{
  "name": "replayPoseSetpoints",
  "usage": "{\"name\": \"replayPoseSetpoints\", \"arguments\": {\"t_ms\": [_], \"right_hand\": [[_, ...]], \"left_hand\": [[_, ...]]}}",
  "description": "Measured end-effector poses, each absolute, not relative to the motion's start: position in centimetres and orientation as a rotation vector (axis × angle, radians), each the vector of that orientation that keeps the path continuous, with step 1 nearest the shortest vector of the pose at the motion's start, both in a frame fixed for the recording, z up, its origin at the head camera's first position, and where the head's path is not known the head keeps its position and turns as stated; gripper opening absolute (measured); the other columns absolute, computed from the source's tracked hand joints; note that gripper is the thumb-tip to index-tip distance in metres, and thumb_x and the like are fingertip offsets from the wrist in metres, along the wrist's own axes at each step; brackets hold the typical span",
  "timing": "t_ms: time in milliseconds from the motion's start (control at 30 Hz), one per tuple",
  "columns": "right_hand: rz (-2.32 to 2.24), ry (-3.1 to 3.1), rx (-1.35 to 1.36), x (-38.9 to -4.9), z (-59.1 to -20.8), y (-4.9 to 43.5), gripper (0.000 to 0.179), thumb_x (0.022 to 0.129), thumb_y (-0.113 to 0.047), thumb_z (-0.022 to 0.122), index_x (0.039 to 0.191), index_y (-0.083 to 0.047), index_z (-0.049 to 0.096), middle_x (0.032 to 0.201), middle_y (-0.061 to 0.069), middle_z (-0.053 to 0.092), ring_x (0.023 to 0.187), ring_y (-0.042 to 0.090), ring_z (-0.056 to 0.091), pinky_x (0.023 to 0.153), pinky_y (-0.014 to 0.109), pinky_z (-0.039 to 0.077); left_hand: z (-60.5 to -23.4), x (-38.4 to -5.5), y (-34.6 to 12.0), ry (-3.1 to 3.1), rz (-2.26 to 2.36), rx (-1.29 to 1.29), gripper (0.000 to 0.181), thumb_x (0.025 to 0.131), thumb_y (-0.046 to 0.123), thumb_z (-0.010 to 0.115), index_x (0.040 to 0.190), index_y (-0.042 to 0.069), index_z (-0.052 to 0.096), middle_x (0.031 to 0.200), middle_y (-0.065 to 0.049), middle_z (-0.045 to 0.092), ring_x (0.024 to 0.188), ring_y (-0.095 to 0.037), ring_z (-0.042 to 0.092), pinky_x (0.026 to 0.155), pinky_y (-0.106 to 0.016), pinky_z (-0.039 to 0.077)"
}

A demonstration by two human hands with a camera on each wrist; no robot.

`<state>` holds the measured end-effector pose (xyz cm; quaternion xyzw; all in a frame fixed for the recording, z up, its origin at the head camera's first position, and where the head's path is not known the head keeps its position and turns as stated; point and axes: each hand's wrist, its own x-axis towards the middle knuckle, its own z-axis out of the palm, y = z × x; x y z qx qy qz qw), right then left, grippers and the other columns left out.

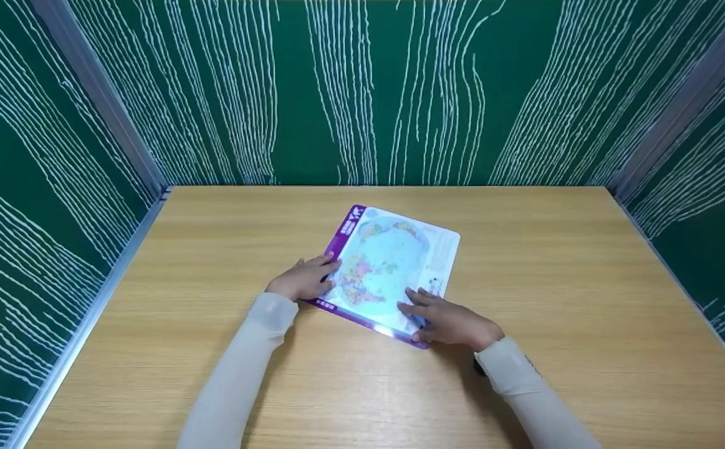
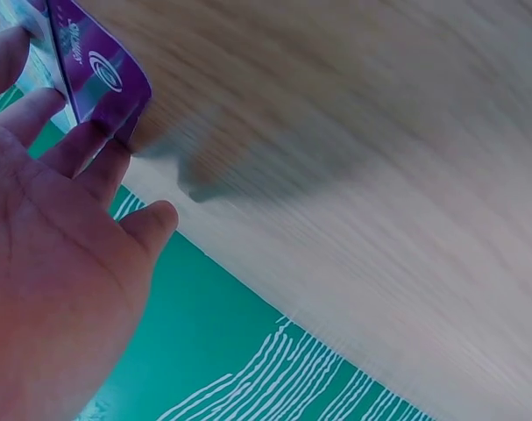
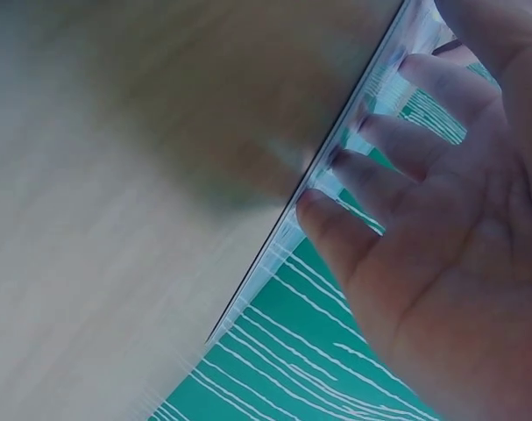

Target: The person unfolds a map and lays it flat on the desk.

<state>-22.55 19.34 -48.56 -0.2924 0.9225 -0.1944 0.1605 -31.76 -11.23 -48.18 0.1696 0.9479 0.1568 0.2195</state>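
A flat sheet or board printed with a world map (image 1: pixel 393 249) lies turned at an angle on the wooden table. It has a purple border on its left and near sides, and its surface is glossy. My left hand (image 1: pixel 305 278) lies over its left edge, fingertips on the purple strip. In the left wrist view, that hand's fingers touch the purple corner (image 2: pixel 103 74), and the little finger sticks out past it. My right hand (image 1: pixel 452 319) rests with spread fingers on the map's near right corner. In the right wrist view, its fingertips (image 3: pixel 314 202) touch the thin board's surface.
The wooden table (image 1: pixel 561 280) reaches out around the map on all sides. Green panels with wavy white lines (image 1: pixel 337 93) stand behind it and at both sides, joined by grey corner posts (image 1: pixel 97 87). A dark object (image 1: pixel 479 366) shows by the right cuff.
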Motion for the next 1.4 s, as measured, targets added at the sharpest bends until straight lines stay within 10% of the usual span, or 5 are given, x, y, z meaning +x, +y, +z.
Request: {"name": "replayPoseSetpoints", "arguments": {"t_ms": [1400], "right_hand": [[-0.631, 2.572, -0.573, -25.3, -47.8, 21.5, 0.058, 0.090, -0.008, 0.063, 0.143, -0.026, 0.046, 0.160, 0.000, 0.023, 0.149, 0.032, 0.014, 0.117, 0.053, 0.022]], "left_hand": [[-48.6, -29.0, -11.4, 2.682, 0.373, 0.558, 0.058, 0.100, 0.042, 0.045, 0.152, 0.029, 0.024, 0.163, 0.001, 0.012, 0.151, -0.021, 0.009, 0.123, -0.046, 0.004]]}}
